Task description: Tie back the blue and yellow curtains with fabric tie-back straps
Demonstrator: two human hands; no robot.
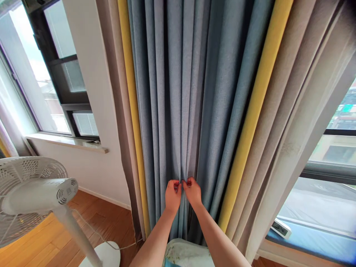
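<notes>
A long curtain hangs in folds before me, blue-grey in the middle with yellow bands and beige-grey outer panels. Low on its blue-grey part, my left hand pinches a fold of the cloth between thumb and fingers. Close beside it, my right hand pinches the same area of fabric, the fingertips of both hands nearly meeting. Both forearms reach up from the bottom edge of the view.
At left stands a white fan with its cord on the wooden floor. A window sill juts out behind it. Below my arms is a pale patterned surface. A small white device lies on the blue right ledge.
</notes>
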